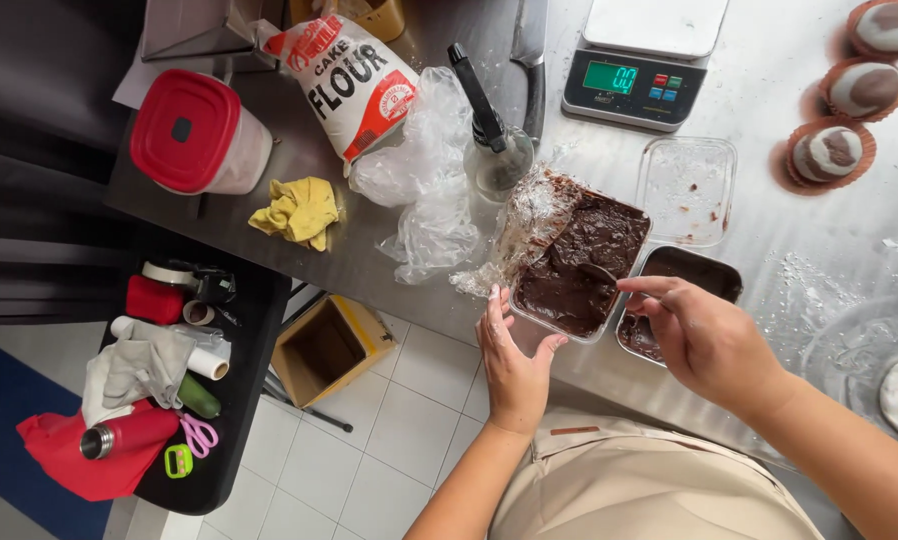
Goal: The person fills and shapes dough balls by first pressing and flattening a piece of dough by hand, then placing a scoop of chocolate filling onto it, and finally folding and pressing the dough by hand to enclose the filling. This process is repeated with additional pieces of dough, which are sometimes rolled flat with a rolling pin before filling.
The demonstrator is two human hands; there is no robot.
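Observation:
A clear rectangular tub [631, 212] full of dark brown paste stands at the near edge of the steel counter [769, 90]. My left hand [514, 352] cups the tub's near corner, fingers spread against its wall. My right hand [697, 330] holds a spoon [599, 272] whose bowl is sunk in the paste. Crumpled cling film [529, 215] hangs off the tub's far-left side. A second dark tub [691, 268] sits right of it, partly under my right hand. An empty clear tub [687, 188] lies behind.
A digital scale [641, 62], a flour bag [354, 82], a red-lidded container [194, 135], a yellow cloth [297, 210], a glass jar [497, 155] and plastic wrap [424, 175] crowd the counter. Swirled pastries in paper cups [831, 152] sit far right. A black side table [239, 400] and a cardboard box [327, 350] stand below.

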